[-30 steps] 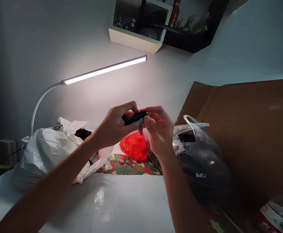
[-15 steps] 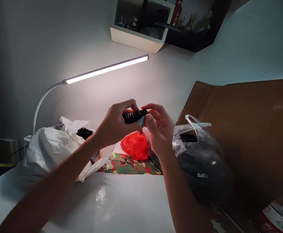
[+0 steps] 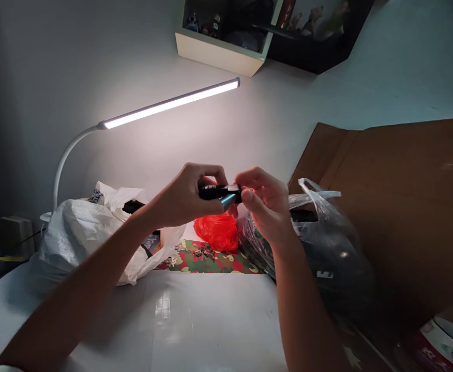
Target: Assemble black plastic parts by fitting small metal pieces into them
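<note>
So, left hand (image 3: 183,199): your fingers were closed round the dark end of the bar (image 3: 213,192).
Right hand (image 3: 267,204): your thumb and fingertips pinched the bar's silvery end.
Bar: small, black, level, held in the air between both hands, above the red bag (image 3: 216,232) and clear of the table (image 3: 180,320).
Red bag: sat at the far edge of the patterned sheet (image 3: 211,262), between the white bag (image 3: 82,237) and the clear bag (image 3: 323,248).
Table: white and glossy under your forearms.
Lamp (image 3: 172,102): lit, its strip slanted above your hands.
Cardboard (image 3: 405,206): stood at your right, behind the clear bag.
</note>
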